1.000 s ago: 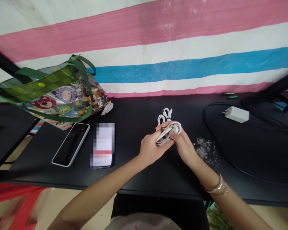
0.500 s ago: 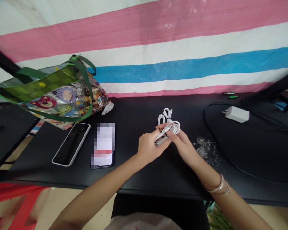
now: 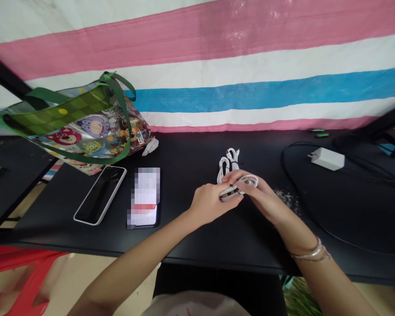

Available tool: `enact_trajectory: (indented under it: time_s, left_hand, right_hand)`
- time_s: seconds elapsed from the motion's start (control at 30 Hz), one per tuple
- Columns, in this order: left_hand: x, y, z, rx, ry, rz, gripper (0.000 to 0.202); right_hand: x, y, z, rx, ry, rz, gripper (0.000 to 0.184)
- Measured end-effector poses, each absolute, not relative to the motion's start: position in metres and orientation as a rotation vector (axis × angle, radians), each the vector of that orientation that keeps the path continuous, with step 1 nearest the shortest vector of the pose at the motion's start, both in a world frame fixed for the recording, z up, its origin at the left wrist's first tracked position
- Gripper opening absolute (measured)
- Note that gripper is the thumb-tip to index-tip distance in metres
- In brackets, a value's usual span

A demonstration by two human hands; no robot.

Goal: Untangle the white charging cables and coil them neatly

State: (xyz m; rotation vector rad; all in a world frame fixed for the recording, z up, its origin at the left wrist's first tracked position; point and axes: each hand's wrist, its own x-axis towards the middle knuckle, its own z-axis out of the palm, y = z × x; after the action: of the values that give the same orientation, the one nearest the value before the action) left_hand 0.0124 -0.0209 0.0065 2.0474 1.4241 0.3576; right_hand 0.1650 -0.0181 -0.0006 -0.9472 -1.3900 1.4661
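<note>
Left hand (image 3: 210,204): partly closed, gripping white cable (image 3: 238,186).
Right hand (image 3: 263,197): partly closed over the same loop.
Just beyond hands: white cable loops (image 3: 226,166).

The coiled cable (image 3: 227,164) lay on the tabletop (image 3: 187,151). To the cable's left, a phone (image 3: 143,197) lay on the table, with a second phone (image 3: 100,195) just beyond it, further left. Further left again and behind both phones, a tote bag (image 3: 82,127) rested on the table. To the cable's right lay scattered debris (image 3: 288,197), and further right and behind that sat a plug charger (image 3: 327,158). Behind the cable, a woven tarp (image 3: 250,57) hung along the table's back edge. Well left of the cable, below the table, stood a plastic stool (image 3: 26,276).
</note>
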Motion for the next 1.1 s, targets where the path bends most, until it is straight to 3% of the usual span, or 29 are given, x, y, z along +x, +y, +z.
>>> enact_trajectory:
  time_s: [0.27, 0.73, 1.1]
  left_hand:
    - [0.011, -0.022, 0.013, 2.175, 1.466, 0.234, 0.029]
    - [0.011, -0.017, 0.003, 2.314, 1.488, 0.211, 0.031]
    - [0.012, -0.016, 0.002, 2.421, 1.475, 0.195, 0.028]
  right_hand:
    - [0.173, -0.016, 0.01, -1.08, -1.681, 1.207, 0.029]
    - [0.176, -0.017, 0.007, -1.104, -2.043, 0.6, 0.007]
    - [0.176, -0.017, -0.002, -1.224, -2.032, 0.519, 0.006]
